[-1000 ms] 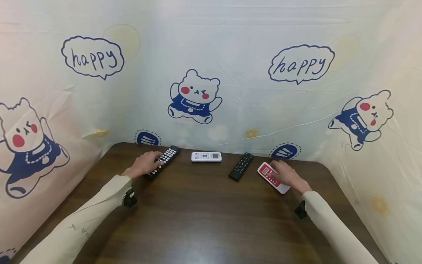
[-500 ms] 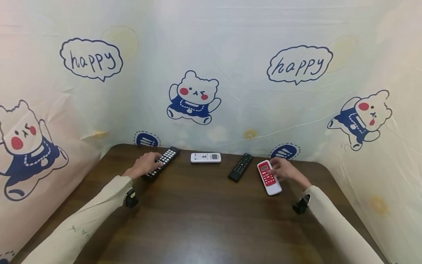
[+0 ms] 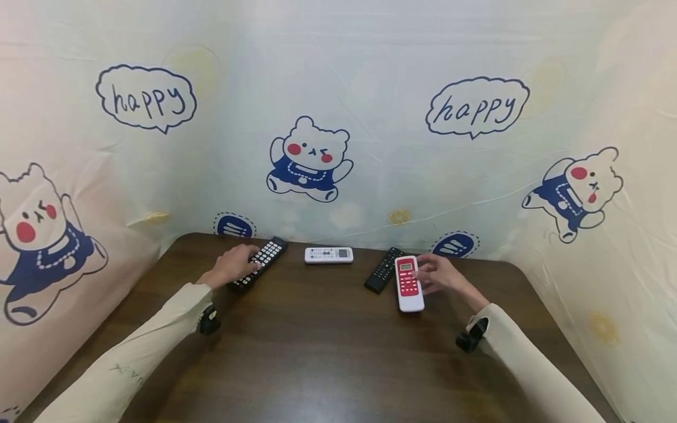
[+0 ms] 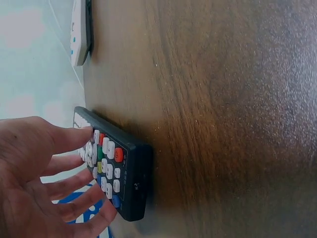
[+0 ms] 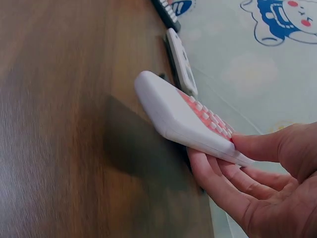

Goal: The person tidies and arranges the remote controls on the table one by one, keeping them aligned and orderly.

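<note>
My right hand [image 3: 444, 275] pinches a white remote control with a red button panel [image 3: 409, 285], thumb on its face and fingers beneath. In the right wrist view, this white-and-red remote [image 5: 173, 116] is raised off the wood and throws a shadow. It overlaps part of a slim black remote [image 3: 382, 273] in the head view. At the left, my left hand [image 3: 231, 267] grips a long black remote with white buttons [image 3: 267, 257]. The left wrist view has the thumb over the buttons of this black remote [image 4: 133, 171], which lies on the table, and fingers along its far side.
A small white remote [image 3: 329, 255] lies crosswise near the back edge, between the two black ones. The brown wooden table [image 3: 317, 352] is enclosed by a printed cloth [image 3: 381, 194] at the back and sides.
My right hand has lifted the white-and-red remote and carried it left, turning it more upright, so it partly covers the slim black remote. The left hand has stayed put.
</note>
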